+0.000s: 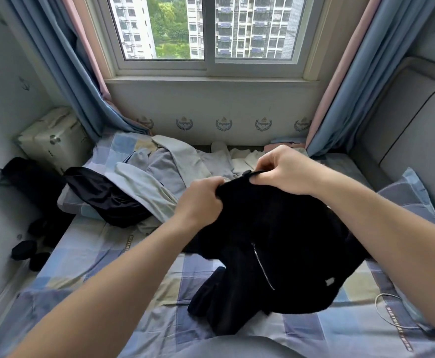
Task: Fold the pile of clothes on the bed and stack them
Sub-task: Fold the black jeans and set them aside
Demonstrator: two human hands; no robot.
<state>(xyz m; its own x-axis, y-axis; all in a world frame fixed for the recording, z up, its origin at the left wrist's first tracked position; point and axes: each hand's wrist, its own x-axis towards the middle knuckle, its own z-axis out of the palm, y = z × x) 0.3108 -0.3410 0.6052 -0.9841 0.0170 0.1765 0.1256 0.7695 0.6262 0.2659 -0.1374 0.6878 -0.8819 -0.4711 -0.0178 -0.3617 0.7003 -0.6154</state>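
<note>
The black jacket (275,241) is pinched in the left grip (201,200) and right grip (281,171); the pile (164,166) is not folded yet.

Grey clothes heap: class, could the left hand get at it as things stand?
Probably, once freed: the left hand grips the black garment, but the grey heap lies just beyond it, nothing between.

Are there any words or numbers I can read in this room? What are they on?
No text reads clearly.
Wallpaper crests: small lettering, too blurred to read.
Bedsheet strips: printed lettering, too blurred to read.
White tag on the black garment: nothing legible.
</note>
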